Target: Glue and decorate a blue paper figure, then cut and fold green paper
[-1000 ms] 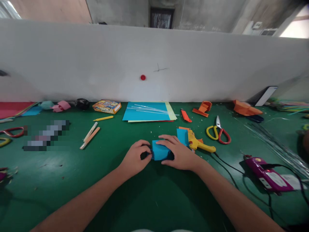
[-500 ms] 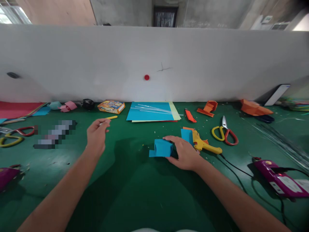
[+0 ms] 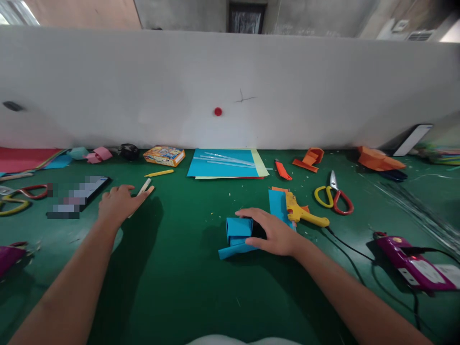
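My right hand (image 3: 275,234) is curved around the right side of a small folded blue paper piece (image 3: 239,230). Its index finger reaches over the top and its thumb lies low on the front. A flat blue strip juts out at the lower left of that piece. Farther left, my left hand (image 3: 117,205) is low over the table, fingers apart, between a phone and two flat sticks. It covers part of the tan stick (image 3: 150,190); the whitish stick (image 3: 144,186) shows beside it.
A yellow glue gun (image 3: 305,215) with a cord lies right of my right hand, by blue paper. Scissors (image 3: 334,194), a red cutter (image 3: 283,170), stacked paper sheets (image 3: 223,165), a yellow pen (image 3: 159,173), a small box (image 3: 164,155) and a phone (image 3: 93,187) surround the work.
My left hand let go of the blue paper, moved left to the yellow pen, then down to the sticks. The blue paper piece has turned and tilted under my right hand.
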`<state>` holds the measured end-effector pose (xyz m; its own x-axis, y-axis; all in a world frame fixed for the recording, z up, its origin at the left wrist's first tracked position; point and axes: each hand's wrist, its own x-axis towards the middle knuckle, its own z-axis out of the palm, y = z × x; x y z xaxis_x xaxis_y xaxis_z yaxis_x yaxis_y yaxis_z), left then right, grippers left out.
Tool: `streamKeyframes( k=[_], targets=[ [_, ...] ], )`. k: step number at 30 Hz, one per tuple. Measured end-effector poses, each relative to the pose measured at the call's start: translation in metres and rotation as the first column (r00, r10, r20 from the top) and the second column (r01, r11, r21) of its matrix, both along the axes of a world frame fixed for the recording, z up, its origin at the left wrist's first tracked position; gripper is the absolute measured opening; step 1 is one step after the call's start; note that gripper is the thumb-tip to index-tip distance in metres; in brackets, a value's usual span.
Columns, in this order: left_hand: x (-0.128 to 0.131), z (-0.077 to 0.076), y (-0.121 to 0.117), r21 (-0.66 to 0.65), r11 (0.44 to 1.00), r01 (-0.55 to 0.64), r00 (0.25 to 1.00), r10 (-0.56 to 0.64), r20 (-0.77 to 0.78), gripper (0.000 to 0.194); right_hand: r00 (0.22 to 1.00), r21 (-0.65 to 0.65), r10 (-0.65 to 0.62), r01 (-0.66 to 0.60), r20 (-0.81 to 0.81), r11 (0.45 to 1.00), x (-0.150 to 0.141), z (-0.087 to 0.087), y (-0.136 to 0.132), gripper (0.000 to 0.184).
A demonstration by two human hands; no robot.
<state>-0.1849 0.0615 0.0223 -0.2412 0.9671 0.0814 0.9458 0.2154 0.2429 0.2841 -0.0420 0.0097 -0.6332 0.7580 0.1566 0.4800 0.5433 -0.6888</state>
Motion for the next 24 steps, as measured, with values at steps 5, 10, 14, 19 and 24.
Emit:
streamKeyframes(
  k=[5,10,14,19,24],
  targets=[
    [0.003,-0.002,0.002,-0.032,0.998,-0.05,0.989,0.045,-0.142,0.05,0.998,-0.007,0.058,-0.058,0.003,0.998,0.002,0.006,0.0,0.082],
    [0.008,-0.003,0.004,-0.053,0.998,-0.025,0.977,0.013,-0.211,0.038,0.998,-0.037,0.063,-0.063,-0.004,0.997,0.004,0.009,0.0,0.09],
    [0.009,-0.004,0.006,-0.061,0.998,-0.01,0.975,-0.004,-0.221,0.036,0.997,-0.026,0.074,-0.074,-0.016,0.997,0.006,0.008,0.0,0.093],
    [0.01,-0.009,0.007,-0.04,0.999,0.034,0.973,-0.042,-0.225,0.036,0.999,-0.015,0.044,-0.044,-0.022,0.999,0.009,0.01,0.001,0.085],
    [0.012,-0.01,0.005,0.046,0.997,0.065,0.98,-0.056,-0.189,0.036,0.999,0.045,0.009,-0.007,-0.047,0.999,0.016,0.013,0.002,0.076]
  ],
)
